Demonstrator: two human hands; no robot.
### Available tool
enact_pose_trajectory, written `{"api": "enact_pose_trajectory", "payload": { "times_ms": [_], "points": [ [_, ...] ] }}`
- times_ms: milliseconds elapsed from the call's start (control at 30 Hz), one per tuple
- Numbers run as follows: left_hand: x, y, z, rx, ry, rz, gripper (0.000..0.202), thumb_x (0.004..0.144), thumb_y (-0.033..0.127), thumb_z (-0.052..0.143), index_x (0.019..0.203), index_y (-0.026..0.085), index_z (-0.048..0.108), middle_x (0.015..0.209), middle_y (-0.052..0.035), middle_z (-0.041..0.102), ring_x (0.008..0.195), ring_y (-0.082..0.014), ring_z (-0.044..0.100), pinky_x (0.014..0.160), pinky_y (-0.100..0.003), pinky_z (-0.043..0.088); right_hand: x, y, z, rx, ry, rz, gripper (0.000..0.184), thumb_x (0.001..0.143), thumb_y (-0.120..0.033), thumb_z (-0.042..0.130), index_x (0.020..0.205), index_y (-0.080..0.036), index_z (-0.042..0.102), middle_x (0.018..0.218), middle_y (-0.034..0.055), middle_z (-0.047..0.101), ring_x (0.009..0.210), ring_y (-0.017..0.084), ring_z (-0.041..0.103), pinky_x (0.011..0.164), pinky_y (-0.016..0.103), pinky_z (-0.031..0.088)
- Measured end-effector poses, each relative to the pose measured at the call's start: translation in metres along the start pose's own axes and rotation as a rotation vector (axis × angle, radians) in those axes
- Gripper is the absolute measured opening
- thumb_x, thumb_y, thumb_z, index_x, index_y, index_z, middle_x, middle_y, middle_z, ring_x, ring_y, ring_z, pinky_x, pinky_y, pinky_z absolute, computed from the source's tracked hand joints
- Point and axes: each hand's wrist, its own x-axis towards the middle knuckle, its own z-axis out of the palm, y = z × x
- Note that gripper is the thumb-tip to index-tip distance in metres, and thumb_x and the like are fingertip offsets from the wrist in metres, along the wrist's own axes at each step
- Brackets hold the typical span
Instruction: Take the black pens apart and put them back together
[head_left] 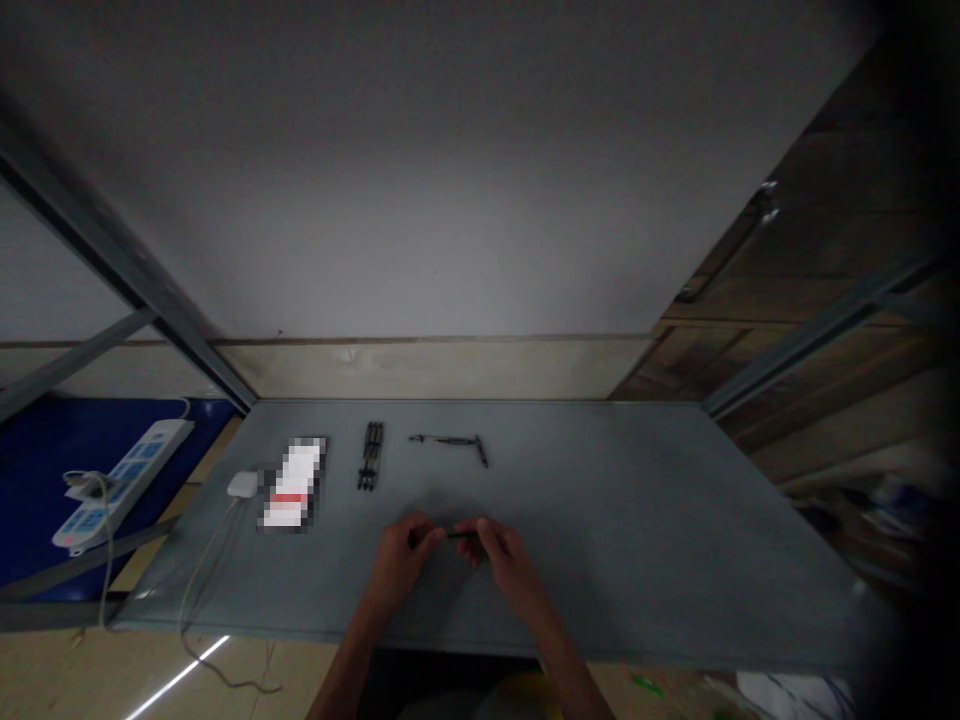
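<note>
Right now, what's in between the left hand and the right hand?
In the head view, a thin dark piece lies between the left hand and the right hand. It's too small to tell what it is.

Single head-worn view, facing forward and down, grey table [645, 530] fairly near, pale wall [435, 210] beyond.

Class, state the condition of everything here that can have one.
Left hand: pinching dark piece
Right hand: pinching it too
Dark piece: held
Phone: face up, lit
White box: cord attached
Power strip: plug inserted
Dark rods: laid side by side
Thin parts: laid in a bent line
</note>
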Motion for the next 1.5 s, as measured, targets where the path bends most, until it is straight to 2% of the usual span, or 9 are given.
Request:
{"api": "enact_pose_trajectory", "payload": {
  "times_ms": [133, 300, 500, 700, 833, 1000, 1133, 1333, 1500],
  "points": [
    [-0.001, 0.003, -0.002, -0.027, 0.004, -0.008, 0.031, 0.08, 0.049, 0.059, 0.074, 0.019, 0.062, 0.065, 0.0012, 0.058, 0.062, -0.0145, 0.051, 0.061, -0.025, 0.038, 0.001, 0.002, 0.0, 0.04, -0.017, 0.019, 0.051, 0.093, -0.059, 0.046, 0.095, -0.017, 0.076, 0.069, 0.0067, 0.07, 0.063, 0.018, 0.062, 0.059, 0.029, 0.047],
    [0.001, 0.002, -0.001, -0.024, 0.021, -0.017, 0.042, 0.086, 0.053, 0.048, 0.07, 0.018, 0.062, 0.062, 0.0013, 0.054, 0.062, -0.0144, 0.048, 0.06, -0.026, 0.034, 0.002, 0.004, -0.003, 0.023, -0.002, -0.011, 0.049, 0.094, -0.056, 0.046, 0.093, -0.019, 0.078, 0.075, 0.008, 0.072, 0.069, 0.021, 0.063, 0.065, 0.033, 0.049],
    [0.005, -0.003, -0.004, 0.005, -0.09, -0.028, 0.046, 0.086, 0.055, 0.047, 0.058, 0.018, 0.05, 0.056, 0.0041, 0.038, 0.057, -0.012, 0.038, 0.056, -0.026, 0.028, 0.0, 0.004, -0.003, 0.018, 0.011, -0.016, 0.046, 0.093, -0.056, 0.048, 0.091, -0.021, 0.078, 0.078, 0.0075, 0.072, 0.074, 0.021, 0.064, 0.07, 0.033, 0.05],
    [0.003, 0.001, -0.008, -0.083, -0.107, -0.025, 0.031, 0.078, 0.05, 0.06, 0.074, 0.019, 0.057, 0.063, 0.0042, 0.048, 0.061, -0.0122, 0.043, 0.059, -0.025, 0.034, 0.0, -0.001, -0.001, 0.063, -0.037, -0.021, 0.046, 0.092, -0.058, 0.047, 0.094, -0.022, 0.077, 0.069, 0.0046, 0.069, 0.064, 0.02, 0.061, 0.061, 0.031, 0.048],
    [0.002, 0.003, -0.007, -0.071, -0.093, -0.026, 0.031, 0.078, 0.05, 0.06, 0.078, 0.019, 0.061, 0.065, 0.0037, 0.052, 0.061, -0.0128, 0.046, 0.059, -0.025, 0.035, -0.001, -0.004, -0.002, 0.029, -0.03, -0.016, 0.045, 0.094, -0.056, 0.047, 0.095, -0.023, 0.077, 0.074, 0.0058, 0.07, 0.071, 0.021, 0.063, 0.068, 0.033, 0.049],
    [0.001, -0.002, -0.004, 0.014, -0.033, -0.004, 0.043, 0.087, 0.054, 0.047, 0.067, 0.018, 0.059, 0.06, 0.0025, 0.049, 0.061, -0.014, 0.046, 0.06, -0.027, 0.033, -0.002, -0.006, -0.003, -0.018, -0.028, -0.018, 0.045, 0.094, -0.054, 0.048, 0.093, -0.02, 0.077, 0.08, 0.0077, 0.072, 0.078, 0.023, 0.065, 0.074, 0.035, 0.05],
    [0.001, -0.005, -0.001, 0.039, -0.032, -0.012, 0.045, 0.087, 0.053, 0.048, 0.061, 0.018, 0.055, 0.056, 0.0033, 0.044, 0.058, -0.0128, 0.042, 0.057, -0.027, 0.03, -0.001, -0.008, -0.003, -0.018, -0.028, -0.029, 0.046, 0.093, -0.056, 0.049, 0.093, -0.019, 0.077, 0.078, 0.0072, 0.071, 0.077, 0.022, 0.064, 0.073, 0.034, 0.05],
    [0.0, -0.002, -0.002, -0.04, -0.021, -0.017, 0.032, 0.081, 0.049, 0.06, 0.081, 0.018, 0.065, 0.067, 0.0018, 0.059, 0.063, -0.0145, 0.05, 0.061, -0.026, 0.037, -0.001, -0.007, -0.001, 0.061, -0.067, -0.047, 0.046, 0.095, -0.054, 0.046, 0.096, -0.018, 0.075, 0.064, 0.0028, 0.062, 0.061, 0.017, 0.056, 0.059, 0.029, 0.043],
    [0.0, 0.001, -0.002, -0.049, -0.003, 0.007, 0.039, 0.088, 0.051, 0.051, 0.084, 0.018, 0.07, 0.075, -0.002, 0.067, 0.072, -0.0178, 0.058, 0.069, -0.028, 0.042, -0.001, -0.007, -0.003, 0.044, -0.047, -0.072, 0.044, 0.095, -0.054, 0.046, 0.097, -0.022, 0.076, 0.07, 0.0036, 0.063, 0.066, 0.018, 0.056, 0.063, 0.031, 0.045]
  ]
}}
